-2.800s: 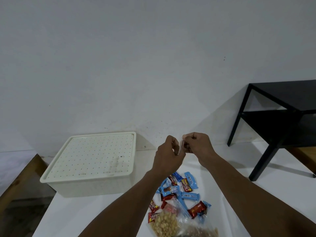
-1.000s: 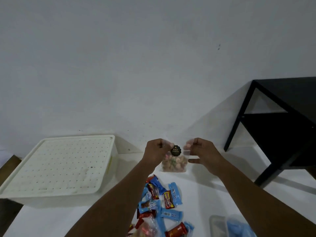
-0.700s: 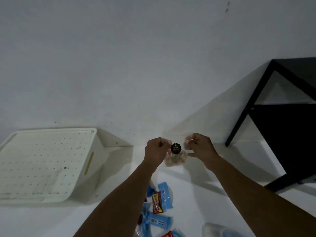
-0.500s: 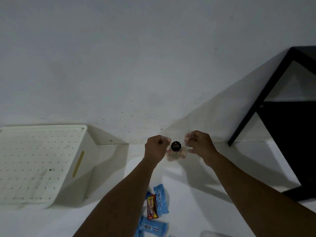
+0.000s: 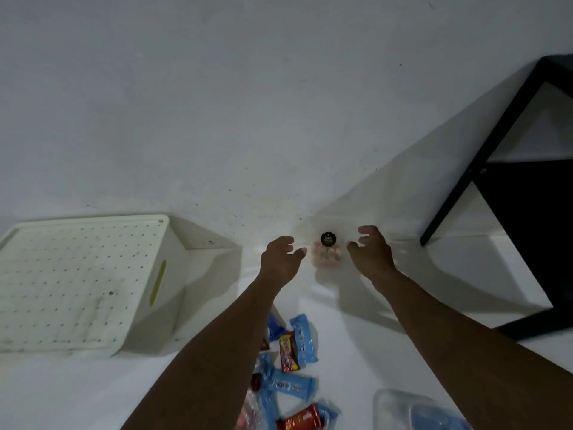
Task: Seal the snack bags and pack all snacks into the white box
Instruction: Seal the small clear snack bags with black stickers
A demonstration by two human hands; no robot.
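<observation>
A small clear snack bag (image 5: 326,255) with pale sweets and a round black sticker stands on the white table against the wall. My left hand (image 5: 280,259) is just left of it, fingers apart, holding nothing. My right hand (image 5: 370,251) is just right of it, also open and off the bag. The white box (image 5: 167,274) with its perforated lid on sits at the left. Several blue and red wrapped snacks (image 5: 293,346) lie between my forearms near the bottom edge.
A clear plastic container (image 5: 403,409) with something blue inside shows at the bottom right. A black side table (image 5: 508,193) stands at the right against the wall. The white wall rises directly behind the bag.
Both hands held the small bag by its top; now they have let go and spread apart, and the bag stands by the wall. The view has tilted and shifted.
</observation>
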